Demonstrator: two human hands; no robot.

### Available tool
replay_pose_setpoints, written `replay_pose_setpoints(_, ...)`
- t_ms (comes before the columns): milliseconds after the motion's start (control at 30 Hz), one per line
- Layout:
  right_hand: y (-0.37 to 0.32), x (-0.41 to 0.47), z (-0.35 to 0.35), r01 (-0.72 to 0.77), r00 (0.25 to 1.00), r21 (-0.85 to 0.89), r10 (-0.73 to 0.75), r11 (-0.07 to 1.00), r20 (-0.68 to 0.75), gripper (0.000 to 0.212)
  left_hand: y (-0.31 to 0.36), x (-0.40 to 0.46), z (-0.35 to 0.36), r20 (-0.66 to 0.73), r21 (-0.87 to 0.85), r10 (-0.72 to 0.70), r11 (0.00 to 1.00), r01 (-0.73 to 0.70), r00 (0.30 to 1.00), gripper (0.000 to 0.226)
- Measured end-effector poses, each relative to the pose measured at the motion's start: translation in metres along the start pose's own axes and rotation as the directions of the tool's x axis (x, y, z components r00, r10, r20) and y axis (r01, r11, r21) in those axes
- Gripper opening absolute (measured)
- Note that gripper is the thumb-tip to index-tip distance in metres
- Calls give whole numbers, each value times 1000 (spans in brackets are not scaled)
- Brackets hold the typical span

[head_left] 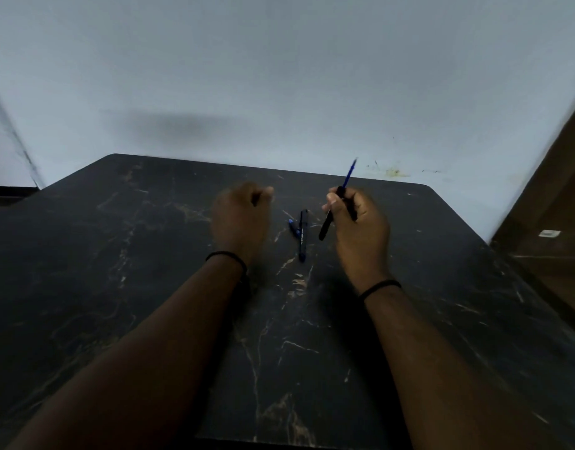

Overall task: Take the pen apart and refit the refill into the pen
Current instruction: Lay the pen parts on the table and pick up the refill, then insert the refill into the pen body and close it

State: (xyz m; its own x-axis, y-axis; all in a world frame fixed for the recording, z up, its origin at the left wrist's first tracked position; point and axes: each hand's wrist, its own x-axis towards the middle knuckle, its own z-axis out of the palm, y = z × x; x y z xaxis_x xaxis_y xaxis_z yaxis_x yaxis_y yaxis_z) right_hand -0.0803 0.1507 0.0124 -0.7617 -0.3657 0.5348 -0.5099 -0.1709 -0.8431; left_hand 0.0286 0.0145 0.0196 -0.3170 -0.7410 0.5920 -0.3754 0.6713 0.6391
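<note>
My right hand [357, 222] grips a black pen barrel [326, 227] above the table, tilted up to the right. A thin blue refill [349, 173] sticks out of the barrel's upper end. My left hand [240, 216] hovers to the left with its fingers curled; it is blurred, and I cannot tell whether it holds anything small. Between the hands, a black pen cap [302, 235] lies on the black marble table [150, 254]. A short dark blue part [293, 226] lies beside the cap on its left.
A pale wall [279, 76] rises just behind the table's far edge. A brown wooden surface [552, 228] stands at the right, beyond the table's right edge. Both wrists wear thin black bands.
</note>
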Motion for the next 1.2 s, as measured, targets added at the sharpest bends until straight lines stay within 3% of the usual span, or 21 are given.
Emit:
replay_pose_setpoints(67, 1, -2, 1, -6, 999, -31, 7, 999, 33, 7, -11, 5, -8, -37, 167, -52, 984, 57, 998, 38)
replay_pose_setpoints(167, 3, -5, 5, -16, 995, -78, 23, 997, 96, 2, -19, 9, -9, 59, 310, -42, 950, 21, 997, 44)
replay_pose_setpoints(267, 5, -7, 5, -15, 992, -96, 27, 995, 121, 4, -16, 8, -2, 125, 316, -31, 949, -11, 992, 49)
replay_pose_setpoints(433, 6, -9, 5, -22, 993, -106, 34, 994, 115, 6, -7, 2, 20, 116, 380, 97, 915, -135, 988, 47)
replay_pose_setpoints(567, 7, -8, 6, -15, 993, -113, 28, 994, 111, 3, 0, 6, 35, 163, 506, 62, 852, -138, 985, 63)
replay_pose_setpoints(733, 10, -6, 5, -11, 994, -142, 26, 990, 107, 8, -3, 8, 39, 255, 503, 1, 854, -133, 967, 53)
replay_pose_setpoints(967, 12, -5, 4, -16, 994, -155, 33, 988, 105, 11, 0, 5, 29, 220, 430, 12, 896, -108, 975, 28)
replay_pose_setpoints(1100, 12, -6, 5, -29, 993, -158, 47, 987, 109, 17, 1, 6, 31, 198, 540, -11, 836, -100, 980, 48)
replay_pose_setpoints(1200, 12, -7, 5, -24, 993, -146, 41, 989, 113, 11, 1, 8, 33, 253, 565, -43, 818, -112, 966, 46)
